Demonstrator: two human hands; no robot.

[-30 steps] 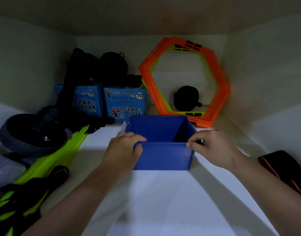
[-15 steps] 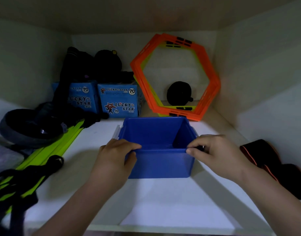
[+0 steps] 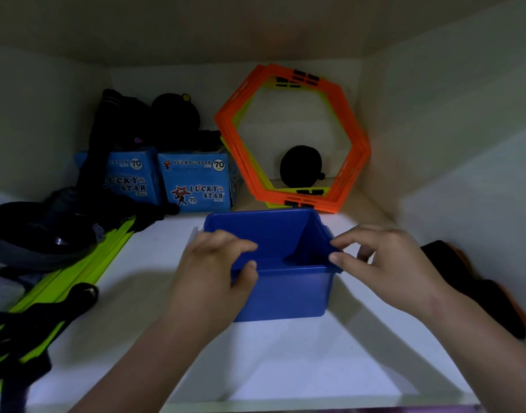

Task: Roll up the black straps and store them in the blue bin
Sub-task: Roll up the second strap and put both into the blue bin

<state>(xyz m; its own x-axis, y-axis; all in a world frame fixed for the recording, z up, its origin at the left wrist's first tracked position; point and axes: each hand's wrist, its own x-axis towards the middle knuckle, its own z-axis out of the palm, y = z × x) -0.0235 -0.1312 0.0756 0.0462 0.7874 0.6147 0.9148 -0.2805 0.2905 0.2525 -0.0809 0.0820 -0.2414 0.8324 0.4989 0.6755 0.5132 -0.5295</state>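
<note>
The blue bin point(image 3: 285, 290) stands in the middle of a white shelf, and nothing shows inside it. My left hand point(image 3: 217, 263) grips its front-left corner, fingers over the rim and thumb on the front wall. My right hand point(image 3: 383, 263) pinches the front-right corner of the rim with thumb and forefinger, the other fingers spread. Loose black straps point(image 3: 32, 329) lie tangled over lime-green rails at the lower left. A rolled black strap point(image 3: 300, 168) sits at the back, seen through the orange hexagon rings.
Orange hexagon rings point(image 3: 354, 150) lean on the back wall. Two blue Lucky Star boxes point(image 3: 196, 180) stand back left with dark gear on top. A black wheel point(image 3: 23, 234) lies at the left. A black-and-orange band point(image 3: 470, 272) lies by the right wall.
The bin has slid toward the shelf's front edge with both hands on it. My right hand's fingers have spread and hold the corner more lightly.
</note>
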